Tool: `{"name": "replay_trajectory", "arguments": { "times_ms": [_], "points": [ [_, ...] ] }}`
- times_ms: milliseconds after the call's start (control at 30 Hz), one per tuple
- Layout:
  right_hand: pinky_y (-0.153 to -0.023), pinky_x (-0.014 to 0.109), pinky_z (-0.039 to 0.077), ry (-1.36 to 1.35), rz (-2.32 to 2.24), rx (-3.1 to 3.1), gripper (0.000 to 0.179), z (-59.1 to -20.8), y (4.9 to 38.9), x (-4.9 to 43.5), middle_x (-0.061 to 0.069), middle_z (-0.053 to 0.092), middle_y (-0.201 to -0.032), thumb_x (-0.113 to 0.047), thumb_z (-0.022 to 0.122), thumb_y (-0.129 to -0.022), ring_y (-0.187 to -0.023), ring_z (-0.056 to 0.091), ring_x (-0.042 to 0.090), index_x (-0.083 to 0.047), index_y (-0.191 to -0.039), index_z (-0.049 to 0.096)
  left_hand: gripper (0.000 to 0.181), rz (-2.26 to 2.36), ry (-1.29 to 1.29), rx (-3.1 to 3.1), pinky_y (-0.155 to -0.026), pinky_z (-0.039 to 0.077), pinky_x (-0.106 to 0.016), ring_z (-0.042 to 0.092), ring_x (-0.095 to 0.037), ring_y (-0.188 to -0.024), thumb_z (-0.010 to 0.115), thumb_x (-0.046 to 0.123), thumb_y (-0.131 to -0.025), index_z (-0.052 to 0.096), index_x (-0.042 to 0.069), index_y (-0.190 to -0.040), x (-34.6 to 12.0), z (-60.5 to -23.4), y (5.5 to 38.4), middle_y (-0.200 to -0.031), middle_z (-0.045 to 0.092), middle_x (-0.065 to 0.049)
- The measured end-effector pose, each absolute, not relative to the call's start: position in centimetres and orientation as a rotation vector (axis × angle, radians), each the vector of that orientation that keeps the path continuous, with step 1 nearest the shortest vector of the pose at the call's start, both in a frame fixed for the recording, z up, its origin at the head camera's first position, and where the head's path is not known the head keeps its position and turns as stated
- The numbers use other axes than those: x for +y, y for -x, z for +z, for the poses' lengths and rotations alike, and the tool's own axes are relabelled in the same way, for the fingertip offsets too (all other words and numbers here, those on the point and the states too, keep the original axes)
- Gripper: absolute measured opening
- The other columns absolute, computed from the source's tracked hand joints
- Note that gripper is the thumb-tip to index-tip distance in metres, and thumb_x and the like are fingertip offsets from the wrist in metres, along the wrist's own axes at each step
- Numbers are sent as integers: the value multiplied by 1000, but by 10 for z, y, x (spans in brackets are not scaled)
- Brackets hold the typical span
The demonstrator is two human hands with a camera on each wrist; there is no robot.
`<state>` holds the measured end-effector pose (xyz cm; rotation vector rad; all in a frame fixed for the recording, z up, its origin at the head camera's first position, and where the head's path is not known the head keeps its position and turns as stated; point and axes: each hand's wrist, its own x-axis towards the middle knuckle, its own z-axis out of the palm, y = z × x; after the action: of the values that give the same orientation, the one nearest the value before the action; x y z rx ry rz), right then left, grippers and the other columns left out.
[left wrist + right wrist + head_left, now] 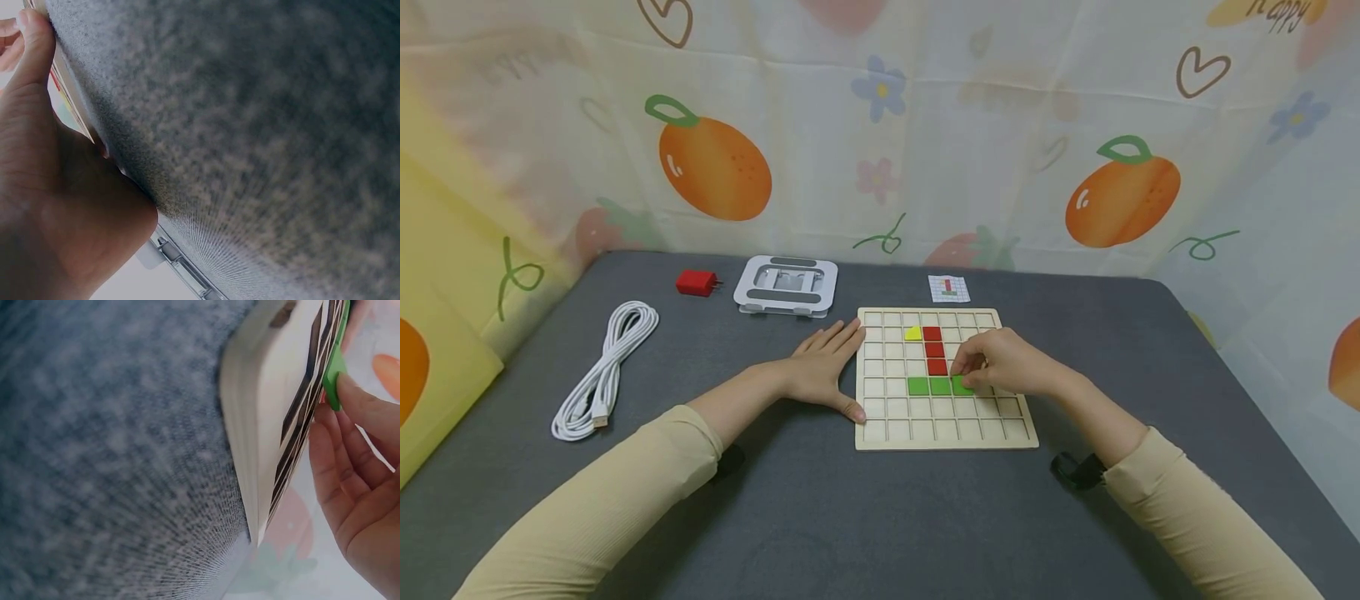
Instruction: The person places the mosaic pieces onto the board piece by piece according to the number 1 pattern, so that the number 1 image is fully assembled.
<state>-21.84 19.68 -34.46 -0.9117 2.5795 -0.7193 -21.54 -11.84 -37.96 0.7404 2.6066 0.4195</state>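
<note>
A pale wooden grid board point(947, 432) lies flat on the table. The left hand point(820, 367) has its fingers spread, with thumb and fingertips touching the board's left edge. Over the right half, the right hand point(1011, 360) pinches a green tile point(335, 375) between thumb and fingers; in the right wrist view the tile looks tilted against the board. Two more green tiles point(918, 386) sit in the same row to its left. Above them run three red tiles point(936, 350) in a column, with a yellow piece point(913, 333) left of the top one.
Behind the board is a small card point(949, 289) printed with a coloured grid pattern. A grey-and-white folding stand point(786, 286) and a red plug adapter point(696, 282) are at the back left. A coiled white cable point(606, 371) lies farther left on the dark table point(865, 525).
</note>
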Motion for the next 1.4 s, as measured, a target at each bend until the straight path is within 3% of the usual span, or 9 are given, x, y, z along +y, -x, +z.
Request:
{"name": "replay_trajectory", "arguments": {
  "times_ms": [433,767,967,1400],
  "points": [
    [-72,24,53,937,-722,2602,13,-347,220,195,-1,74,-85,-7,73,-86,-77,65,6,-16,-96,75,133,417,-740,2613,-126,-1,-55,-9,-32,-157,76,70,-69,-2,13,-160,-118,-379,217,-169,-10,-6],
    [-72,29,51,848,-728,2704,13,-342,220,201,-5,74,-94,-18,71,-91,-85,66,12,-17,-103,75,133,422,-752,2611,-125,1,-57,-8,-33,-157,76,70,-69,-2,12,-160,-119,-381,216,-169,-9,-6],
    [-71,29,51,792,-727,2763,16,-339,220,214,1,74,-99,-17,68,-93,-87,66,15,-13,-107,74,134,429,-748,2602,-125,-1,-56,-10,-32,-157,74,73,-68,-3,13,-160,-122,-381,216,-169,-12,-6],
    [-90,49,52,635,-635,2924,27,-335,225,256,15,66,-119,-18,63,-97,-109,62,32,-5,-120,68,133,416,-754,2604,-125,0,-56,-10,-31,-157,73,73,-69,-2,11,-160,-125,-382,216,-169,-10,-7]
  ]
}}
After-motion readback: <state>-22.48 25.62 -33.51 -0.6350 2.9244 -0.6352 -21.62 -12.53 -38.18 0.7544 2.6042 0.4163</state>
